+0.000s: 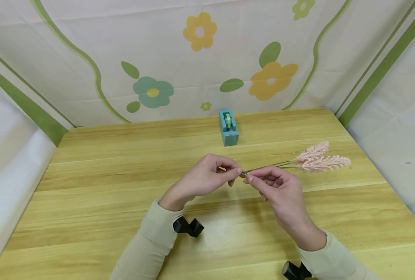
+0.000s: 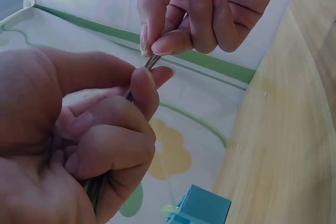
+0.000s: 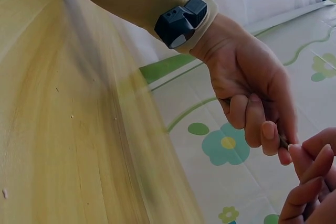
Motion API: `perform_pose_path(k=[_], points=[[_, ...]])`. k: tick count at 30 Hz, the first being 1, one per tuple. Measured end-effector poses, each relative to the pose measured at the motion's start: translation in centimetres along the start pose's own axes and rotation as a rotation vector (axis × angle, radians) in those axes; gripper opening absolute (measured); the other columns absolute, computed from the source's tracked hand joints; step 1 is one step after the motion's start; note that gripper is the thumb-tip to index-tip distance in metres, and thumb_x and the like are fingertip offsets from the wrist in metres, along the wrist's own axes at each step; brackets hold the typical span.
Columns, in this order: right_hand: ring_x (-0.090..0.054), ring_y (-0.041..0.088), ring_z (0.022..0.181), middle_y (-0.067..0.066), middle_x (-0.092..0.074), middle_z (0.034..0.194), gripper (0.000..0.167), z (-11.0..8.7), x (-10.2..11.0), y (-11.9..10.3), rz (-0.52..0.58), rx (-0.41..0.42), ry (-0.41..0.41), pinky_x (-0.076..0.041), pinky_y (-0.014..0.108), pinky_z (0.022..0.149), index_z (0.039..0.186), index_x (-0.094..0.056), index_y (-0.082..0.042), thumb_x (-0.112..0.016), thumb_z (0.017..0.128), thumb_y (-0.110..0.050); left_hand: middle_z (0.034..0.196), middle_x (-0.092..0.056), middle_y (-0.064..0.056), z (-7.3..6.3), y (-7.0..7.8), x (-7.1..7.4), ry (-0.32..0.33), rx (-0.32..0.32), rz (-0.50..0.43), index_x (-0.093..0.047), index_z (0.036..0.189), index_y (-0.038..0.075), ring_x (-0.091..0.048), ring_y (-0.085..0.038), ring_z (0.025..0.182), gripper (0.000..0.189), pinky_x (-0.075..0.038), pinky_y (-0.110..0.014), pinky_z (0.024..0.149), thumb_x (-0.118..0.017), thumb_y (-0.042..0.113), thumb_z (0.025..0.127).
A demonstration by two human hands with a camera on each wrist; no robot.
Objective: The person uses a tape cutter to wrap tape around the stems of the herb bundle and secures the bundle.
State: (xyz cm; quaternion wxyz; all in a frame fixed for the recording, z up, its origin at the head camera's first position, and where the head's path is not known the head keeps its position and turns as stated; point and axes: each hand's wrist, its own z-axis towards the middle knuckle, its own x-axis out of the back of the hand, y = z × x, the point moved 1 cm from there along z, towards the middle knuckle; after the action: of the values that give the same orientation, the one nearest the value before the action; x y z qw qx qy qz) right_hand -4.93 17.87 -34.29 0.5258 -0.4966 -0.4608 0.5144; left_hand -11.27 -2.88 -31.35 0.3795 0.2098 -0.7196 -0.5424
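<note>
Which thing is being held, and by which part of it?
The left grip holds pale pink, feathery sprigs by their thin dark stems; the right grip pinches at them too, though on exactly what is unclear.

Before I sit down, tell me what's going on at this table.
A person's left hand grips a bundle of thin dark stems, and the right hand pinches at it close beside the left fingertips. The stems' pale pink, feathery heads stick out to the right. A blocky teal tape dispenser stands untouched toward the far edge of the pale wooden table.
</note>
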Motion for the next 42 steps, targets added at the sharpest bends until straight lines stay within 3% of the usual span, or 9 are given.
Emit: perform_pose_path(k=[4,11,25,34,42], points=[[-0.056,0.005,0.059,0.0,-0.083,0.088,0.005,0.11,-0.1,0.01,-0.006,0.007,-0.006,-0.043,0.02,0.052,0.1,-0.078,0.003,-0.078,0.095,0.004,0.082,-0.067,0.001,0.04,-0.25,0.18,0.001,0.02,-0.049,-0.08,0.107,0.011,-0.037,-0.015,0.061,0.019,-0.031,-0.026,0.059,-0.065,0.022,0.109],[-0.057,0.005,0.06,0.0,-0.083,0.089,0.005,0.28,-0.28,0.0,-0.009,0.003,-0.01,-0.043,0.02,0.051,0.1,-0.078,0.002,-0.078,0.095,0.004,0.082,-0.068,0.001,0.08,-0.43,0.11,0.034,-0.003,-0.112,-0.079,0.107,0.005,-0.063,-0.014,0.073,0.016,-0.04,-0.027,0.067,-0.066,0.015,0.108],[-0.053,0.006,0.049,0.001,-0.084,0.089,0.014,0.12,-0.68,0.01,-0.065,-0.016,0.038,-0.043,0.023,0.043,0.104,-0.08,0.006,-0.083,0.094,-0.004,0.081,-0.067,0.001,-0.01,-0.22,0.23,0.062,0.015,-0.138,-0.079,0.106,0.004,-0.062,-0.013,0.069,0.017,-0.038,-0.025,0.063,-0.065,0.013,0.108],[-0.054,0.006,0.051,0.0,-0.084,0.09,0.016,0.34,-0.87,0.16,-0.098,-0.008,0.042,-0.043,0.024,0.044,0.104,-0.081,0.006,-0.084,0.094,-0.006,0.08,-0.067,0.002,-0.13,-0.27,0.43,0.063,0.031,-0.135,-0.08,0.105,0.007,-0.057,-0.013,0.066,0.016,-0.034,-0.025,0.061,-0.066,0.014,0.108],[-0.05,0.006,0.05,0.001,-0.084,0.09,0.016,-0.29,-0.58,0.57,-0.1,-0.039,0.056,-0.042,0.025,0.044,0.104,-0.081,0.005,-0.085,0.093,-0.007,0.08,-0.064,0.002,-0.34,-0.29,-0.1,0.03,0.036,-0.134,-0.079,0.105,0.007,-0.048,-0.013,0.061,0.016,-0.036,-0.024,0.061,-0.066,0.014,0.108]])
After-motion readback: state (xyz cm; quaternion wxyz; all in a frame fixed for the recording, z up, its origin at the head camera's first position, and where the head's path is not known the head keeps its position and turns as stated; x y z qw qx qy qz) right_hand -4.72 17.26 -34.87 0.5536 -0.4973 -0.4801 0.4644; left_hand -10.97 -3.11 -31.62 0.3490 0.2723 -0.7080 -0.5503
